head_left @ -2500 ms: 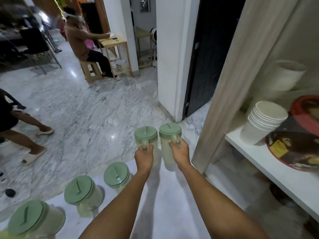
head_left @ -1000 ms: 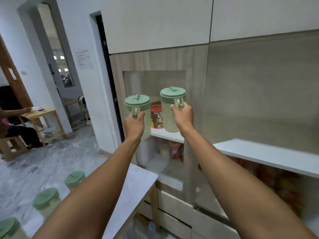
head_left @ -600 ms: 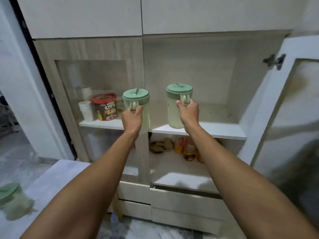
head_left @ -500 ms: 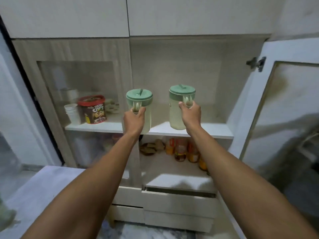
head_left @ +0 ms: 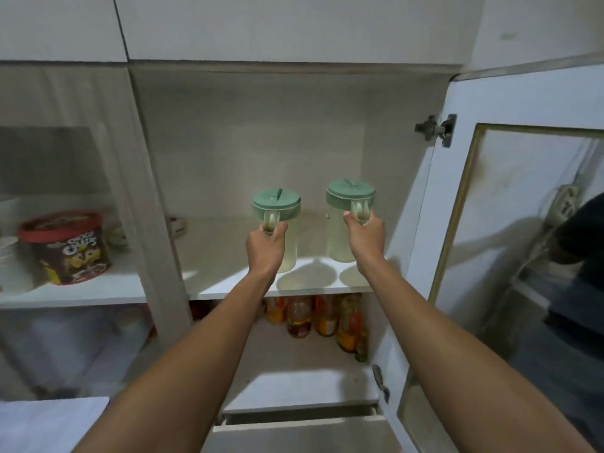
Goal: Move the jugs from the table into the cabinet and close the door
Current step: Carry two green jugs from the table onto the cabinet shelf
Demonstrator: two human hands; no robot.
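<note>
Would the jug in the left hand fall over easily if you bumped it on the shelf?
Perhaps. The jug in the left hand is tall and narrow, so a bump near its green lid might tip it. It looks empty through its pale wall, so probably light. It seems to be plastic and should not shatter.

The only lettering that shows is on the round tub with the red lid, which stands on the white shelf behind the glass of the left compartment. Its dark brown side carries a cartoon-style brand name in large pale letters above a cartoon figure; the picture is blurred there, and the word seems to read "Oops" or something close to it, though the letters cannot be made out with certainty. A yellow patch low on the tub's left side holds print too small to read. The bottles on the lower shelf bear labels, but no word on them is legible.
</note>
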